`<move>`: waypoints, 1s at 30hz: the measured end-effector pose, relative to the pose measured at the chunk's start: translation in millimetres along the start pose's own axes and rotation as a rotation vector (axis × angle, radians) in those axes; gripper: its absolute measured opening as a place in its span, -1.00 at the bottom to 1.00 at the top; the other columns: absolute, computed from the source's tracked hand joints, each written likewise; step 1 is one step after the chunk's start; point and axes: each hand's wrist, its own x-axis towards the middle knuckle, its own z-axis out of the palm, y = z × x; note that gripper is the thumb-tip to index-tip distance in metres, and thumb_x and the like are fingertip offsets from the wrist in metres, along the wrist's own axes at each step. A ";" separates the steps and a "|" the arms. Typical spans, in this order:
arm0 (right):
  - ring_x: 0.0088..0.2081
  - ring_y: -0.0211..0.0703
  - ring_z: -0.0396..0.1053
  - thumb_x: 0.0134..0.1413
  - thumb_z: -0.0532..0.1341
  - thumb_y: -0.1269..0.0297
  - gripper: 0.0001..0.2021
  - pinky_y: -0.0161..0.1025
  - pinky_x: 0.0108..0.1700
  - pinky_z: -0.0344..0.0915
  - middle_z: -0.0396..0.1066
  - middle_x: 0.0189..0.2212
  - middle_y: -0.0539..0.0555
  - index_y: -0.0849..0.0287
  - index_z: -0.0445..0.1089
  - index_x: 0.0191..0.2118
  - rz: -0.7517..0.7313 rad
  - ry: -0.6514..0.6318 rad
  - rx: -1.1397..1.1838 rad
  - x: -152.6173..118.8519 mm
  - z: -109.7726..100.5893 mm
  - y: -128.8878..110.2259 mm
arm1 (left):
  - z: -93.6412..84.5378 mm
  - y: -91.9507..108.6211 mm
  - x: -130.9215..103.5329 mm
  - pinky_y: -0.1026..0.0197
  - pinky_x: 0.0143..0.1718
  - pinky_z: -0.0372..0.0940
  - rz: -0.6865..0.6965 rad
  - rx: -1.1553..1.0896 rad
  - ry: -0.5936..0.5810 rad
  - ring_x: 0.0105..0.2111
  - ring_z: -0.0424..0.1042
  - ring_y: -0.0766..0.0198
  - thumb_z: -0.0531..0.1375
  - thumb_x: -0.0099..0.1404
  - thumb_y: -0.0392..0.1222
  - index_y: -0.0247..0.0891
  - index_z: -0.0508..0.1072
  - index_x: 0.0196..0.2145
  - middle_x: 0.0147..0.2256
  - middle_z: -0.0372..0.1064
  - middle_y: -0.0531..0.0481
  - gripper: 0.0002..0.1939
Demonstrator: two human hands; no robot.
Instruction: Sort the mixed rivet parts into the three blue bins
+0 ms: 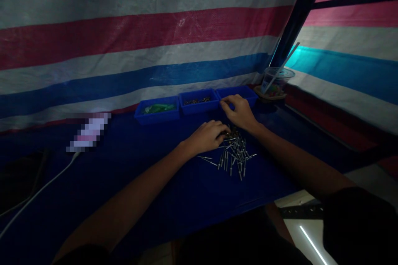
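My left hand (209,136) is over the left side of a pile of silver blind rivets (238,153), its fingers curled down at small brass-coloured pieces (232,133). What its fingertips hold, if anything, is hidden. Just beyond the pile, my right hand (238,111) hovers by the front of the right blue bin (253,96). Its thumb and fingertips are pinched together, and anything between them is too small and dark to name. Several rivets lie loose at the pile's near edge.
The middle blue bin (202,109) holds small brass-coloured parts; the left blue bin (157,118) holds something green. A lidded plastic cup (275,80) with a straw stands back right. A blurred-out lit device (90,132) with a white cable (40,194) lies left. Striped sheeting (139,33) hangs behind.
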 end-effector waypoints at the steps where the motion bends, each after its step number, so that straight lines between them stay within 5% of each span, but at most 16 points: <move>1: -0.31 -0.11 0.31 0.16 0.07 0.26 -0.80 -0.17 -0.20 0.20 0.46 -0.38 0.09 0.18 0.42 -0.30 -0.003 -0.013 0.019 0.2 1.4 -1.7 | 0.2 -2.9 0.1 0.09 -0.10 0.23 -0.018 -0.012 0.012 -0.16 0.35 0.14 0.08 0.25 -0.31 -0.22 0.44 -0.16 -0.21 0.42 -0.06 -0.77; 7: -0.28 -0.15 0.33 0.16 0.08 0.25 -0.80 -0.20 -0.18 0.19 0.48 -0.33 0.06 0.17 0.43 -0.27 -0.077 -0.186 0.122 -4.3 9.1 -15.4 | -5.7 -8.9 -4.0 0.13 -0.15 0.24 -0.175 -0.066 0.064 -0.27 0.38 0.18 0.09 0.18 -0.37 -0.26 0.48 -0.30 -0.34 0.46 -0.05 -0.81; 12: -0.27 -0.16 0.33 0.18 0.06 0.26 -0.78 -0.19 -0.17 0.19 0.48 -0.32 0.06 0.17 0.43 -0.27 -0.076 -0.169 0.129 -3.4 4.4 -16.2 | -8.6 -4.0 -5.4 0.11 -0.06 0.21 -0.104 -0.052 -0.023 -0.11 0.37 0.16 0.13 0.25 -0.23 -0.17 0.49 -0.19 -0.16 0.44 -0.05 -0.81; 16: -0.27 -0.18 0.33 0.18 0.07 0.25 -0.79 -0.22 -0.18 0.18 0.48 -0.34 0.06 0.18 0.43 -0.27 -0.056 -0.177 0.110 -1.0 5.1 -11.9 | -7.8 -7.8 -5.6 0.12 -0.09 0.21 -0.144 0.014 -0.005 -0.14 0.39 0.16 0.15 0.24 -0.24 -0.16 0.50 -0.27 -0.22 0.46 0.00 -0.87; 19: -0.27 -0.20 0.34 0.19 0.07 0.24 -0.78 -0.24 -0.19 0.17 0.47 -0.33 0.07 0.19 0.43 -0.28 -0.069 -0.189 0.125 -1.7 8.4 -12.8 | -11.6 -14.9 -8.6 0.16 -0.17 0.24 -0.265 -0.042 0.147 -0.25 0.42 0.19 0.16 0.22 -0.26 -0.23 0.48 -0.33 -0.31 0.46 -0.01 -0.91; 25: -0.32 -0.18 0.28 0.12 0.15 0.16 -0.77 -0.24 -0.26 0.12 0.42 -0.42 0.03 0.18 0.40 -0.21 -0.162 -0.220 0.109 -9.3 3.8 -39.9 | -25.4 -17.9 -19.9 0.24 -0.32 0.26 -0.520 -0.439 0.645 -0.41 0.41 0.26 0.26 0.10 -0.13 -0.31 0.43 -0.40 -0.45 0.42 0.02 -0.82; 30: -0.29 -0.13 0.27 0.11 0.17 0.17 -0.79 -0.20 -0.27 0.07 0.42 -0.38 0.08 0.20 0.37 -0.24 -0.206 -0.178 -0.044 -14.1 -1.9 -61.1 | -24.4 -8.9 -22.2 0.28 -0.37 0.22 -0.502 -0.617 0.763 -0.45 0.37 0.31 0.30 0.05 -0.05 -0.32 0.41 -0.43 -0.49 0.39 0.04 -0.73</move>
